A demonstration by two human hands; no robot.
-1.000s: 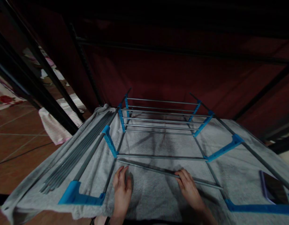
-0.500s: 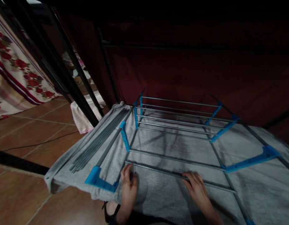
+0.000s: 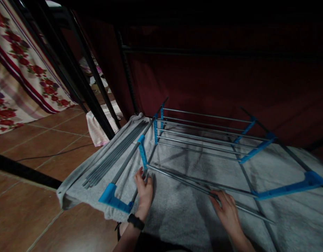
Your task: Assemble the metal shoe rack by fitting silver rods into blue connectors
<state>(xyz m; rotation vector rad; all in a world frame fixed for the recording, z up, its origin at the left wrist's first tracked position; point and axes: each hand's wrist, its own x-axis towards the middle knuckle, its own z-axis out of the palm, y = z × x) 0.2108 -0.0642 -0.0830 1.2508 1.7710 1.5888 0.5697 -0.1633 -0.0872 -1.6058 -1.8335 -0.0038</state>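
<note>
A drying-rack frame of grey tubes, metal bars (image 3: 200, 133) and blue plastic brackets (image 3: 142, 148) lies on a grey blanket. My right hand (image 3: 225, 206) is closed on a loose metal rod (image 3: 174, 179), whose right end sticks out past the hand over the frame's right tube. The rod's left end meets the foot of the near left bracket, close beside a fixed crossbar. Just below that bracket, the fingers of my left hand (image 3: 144, 189) are curled round the frame's lower left tube. A blue corner piece (image 3: 114, 199) sits left of this hand.
Several spare grey tubes (image 3: 115, 154) lie in a bundle along the blanket's (image 3: 177, 217) left side. Black metal posts (image 3: 74, 77) rise at the left, and a dark red curtain (image 3: 203, 80) hangs behind. A black cable (image 3: 56, 153) crosses the tiled floor.
My left hand has shifted from the rod's left end to the frame tube under the bracket. The rod's left end has moved farther away, to the bracket's foot. The view has swung slightly left.
</note>
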